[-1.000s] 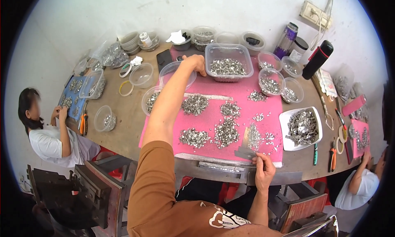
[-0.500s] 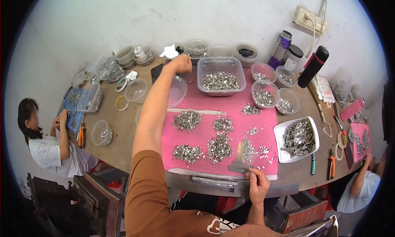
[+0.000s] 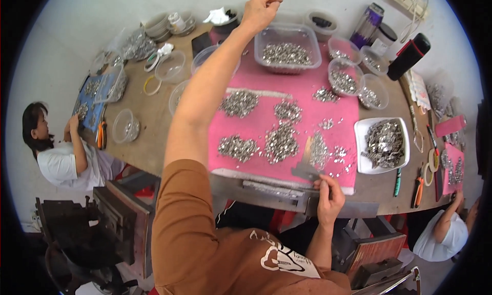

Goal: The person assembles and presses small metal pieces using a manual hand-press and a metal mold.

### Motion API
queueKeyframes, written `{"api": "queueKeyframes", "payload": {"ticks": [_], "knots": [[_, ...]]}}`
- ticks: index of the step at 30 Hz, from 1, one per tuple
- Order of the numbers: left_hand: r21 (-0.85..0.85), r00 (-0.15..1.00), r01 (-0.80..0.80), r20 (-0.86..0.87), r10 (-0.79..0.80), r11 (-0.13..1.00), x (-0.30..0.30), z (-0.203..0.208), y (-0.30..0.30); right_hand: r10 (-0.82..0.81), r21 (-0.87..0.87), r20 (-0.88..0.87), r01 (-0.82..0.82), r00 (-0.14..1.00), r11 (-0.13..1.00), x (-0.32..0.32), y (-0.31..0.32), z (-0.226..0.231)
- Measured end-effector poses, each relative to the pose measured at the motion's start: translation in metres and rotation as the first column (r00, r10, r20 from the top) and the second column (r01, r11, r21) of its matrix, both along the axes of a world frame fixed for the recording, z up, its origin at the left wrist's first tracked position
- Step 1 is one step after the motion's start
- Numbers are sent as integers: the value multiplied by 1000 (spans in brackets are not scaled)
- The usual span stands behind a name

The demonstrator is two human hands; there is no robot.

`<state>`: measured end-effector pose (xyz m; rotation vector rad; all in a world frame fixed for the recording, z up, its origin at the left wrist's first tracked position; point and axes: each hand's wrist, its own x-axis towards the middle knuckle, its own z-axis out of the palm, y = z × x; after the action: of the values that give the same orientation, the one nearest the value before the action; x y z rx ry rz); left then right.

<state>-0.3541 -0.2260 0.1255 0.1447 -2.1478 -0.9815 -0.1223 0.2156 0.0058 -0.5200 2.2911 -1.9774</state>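
My left hand (image 3: pixel 260 12) is stretched to the back of the table, fingers pinched together above the round tubs by the wall. Whatever those fingers hold, if anything, is too small to make out, and the hand hides most of the tub beneath. Near the front edge, my right hand (image 3: pixel 330 195) grips a flat grey metal strip (image 3: pixel 306 171) between thumb and fingers. Its blade lies on the pink mat (image 3: pixel 246 159), beside a small heap of silvery metal pieces (image 3: pixel 320 149). Larger heaps (image 3: pixel 281 141) of similar pieces spread across the mat.
A clear rectangular tub (image 3: pixel 287 64) of metal pieces stands at the mat's far side, with round tubs (image 3: pixel 344 77) beside it. Right of the mat are a white tray (image 3: pixel 382 164), pliers (image 3: pixel 417 192) and a black flask (image 3: pixel 409 57). Co-workers sit at left (image 3: pixel 66 151) and right (image 3: pixel 443 233).
My left hand has reached farther back and slightly right, over the tubs by the wall. The view has tilted, so the table sits higher. My right hand still holds the metal strip.
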Motion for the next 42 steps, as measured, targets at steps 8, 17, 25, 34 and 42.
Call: {"api": "queueKeyframes", "payload": {"ticks": [8, 17, 25, 34, 42], "knots": [[-299, 943, 246, 293, -157, 922, 220, -19, 63, 27, 28, -58, -26, 998, 999, -4, 1, -5], [-435, 968, 8, 229, 102, 900, 253, -111, 71, 171, 234, -223, -117, 960, 965, -25, -25, 33], [-177, 999, -30, 32, 37, 984, 244, -119, 65, 509, 512, -408, -271, 758, 815, -77, -161, 35], [-99, 1000, -16, -25, 13, 995, 243, -121, 69, 483, 555, -525, -148, 701, 819, -91, -237, 6], [2, 994, 90, 62, -90, 996, 269, -100, 86, 530, 493, -407, -309, 744, 813, -69, -192, 35]]}}
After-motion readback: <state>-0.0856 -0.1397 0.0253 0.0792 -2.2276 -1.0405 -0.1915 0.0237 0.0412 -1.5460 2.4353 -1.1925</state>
